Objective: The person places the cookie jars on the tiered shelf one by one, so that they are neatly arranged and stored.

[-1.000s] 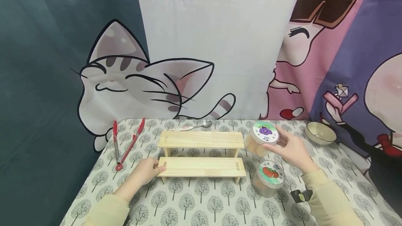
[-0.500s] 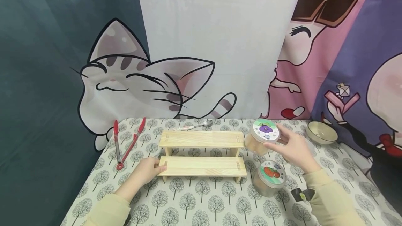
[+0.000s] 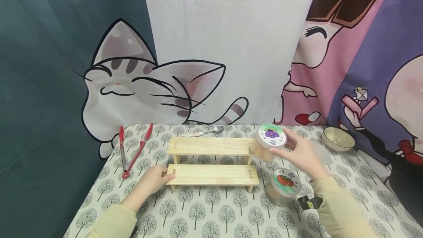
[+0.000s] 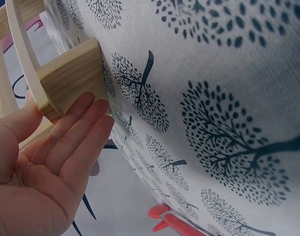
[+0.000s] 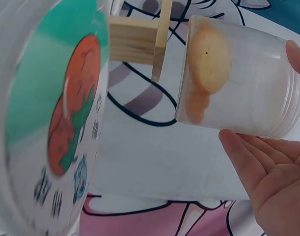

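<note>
A two-step wooden rack (image 3: 211, 170) stands on the tree-print cloth. My left hand (image 3: 155, 182) holds the left end of its lower step, thumb on top of the board (image 4: 27, 59) and fingers against the side support. My right hand (image 3: 302, 157) grips a clear plastic jar (image 3: 262, 152) by its lid end; the lid carries a purple picture. Held off the table near the right end of the upper step, the jar (image 5: 238, 78) shows golden-brown pieces at its bottom and a gap to the wood. A second jar (image 3: 281, 194), with an orange-red picture, stands right of the lower step.
Red-tipped tongs (image 3: 132, 153) lie spread at the left. Behind the rack lies a spoon (image 3: 206, 132). A cream bowl (image 3: 337, 139) sits at the back right, and a clear round item (image 3: 322, 154) is partly hidden behind my right hand.
My right hand has carried the purple-picture jar left, so that it now overlaps the upper step's right end in the head view. The left hand stays on the rack.
</note>
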Motion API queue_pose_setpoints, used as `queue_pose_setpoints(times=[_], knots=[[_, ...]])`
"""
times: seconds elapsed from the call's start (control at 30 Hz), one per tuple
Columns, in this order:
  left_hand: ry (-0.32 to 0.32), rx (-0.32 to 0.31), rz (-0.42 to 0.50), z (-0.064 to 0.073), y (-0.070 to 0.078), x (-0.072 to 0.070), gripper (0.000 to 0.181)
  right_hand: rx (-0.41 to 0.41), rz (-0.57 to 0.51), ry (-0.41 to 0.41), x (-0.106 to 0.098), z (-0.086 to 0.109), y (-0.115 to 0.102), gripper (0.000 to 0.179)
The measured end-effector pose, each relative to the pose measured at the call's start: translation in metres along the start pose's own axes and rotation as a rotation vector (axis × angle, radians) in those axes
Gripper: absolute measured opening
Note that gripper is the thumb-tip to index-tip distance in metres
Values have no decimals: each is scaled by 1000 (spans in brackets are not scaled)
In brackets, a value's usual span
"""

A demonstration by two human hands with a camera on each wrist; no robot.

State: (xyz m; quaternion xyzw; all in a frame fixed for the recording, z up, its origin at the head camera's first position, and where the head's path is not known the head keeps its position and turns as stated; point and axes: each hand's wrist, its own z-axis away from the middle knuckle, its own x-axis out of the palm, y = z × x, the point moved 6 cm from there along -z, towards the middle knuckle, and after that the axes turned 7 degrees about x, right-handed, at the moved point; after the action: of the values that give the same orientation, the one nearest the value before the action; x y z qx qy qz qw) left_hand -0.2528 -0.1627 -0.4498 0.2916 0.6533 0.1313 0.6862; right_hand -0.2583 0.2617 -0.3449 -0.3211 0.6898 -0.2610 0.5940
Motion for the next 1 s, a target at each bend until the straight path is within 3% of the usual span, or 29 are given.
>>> queue_pose_setpoints(times=[0.27,0.5,1.0], knots=[[-7,-15,-4,0,-3,1,30,-46,-67,-29,15,-8,-8,81],[-5,-13,-6,-2,-3,2,28,-36,-118,-54,26,-10,-11,82],[-12,-25,7,-1,-1,2,31,-107,-110,-68,44,-17,-31,80]])
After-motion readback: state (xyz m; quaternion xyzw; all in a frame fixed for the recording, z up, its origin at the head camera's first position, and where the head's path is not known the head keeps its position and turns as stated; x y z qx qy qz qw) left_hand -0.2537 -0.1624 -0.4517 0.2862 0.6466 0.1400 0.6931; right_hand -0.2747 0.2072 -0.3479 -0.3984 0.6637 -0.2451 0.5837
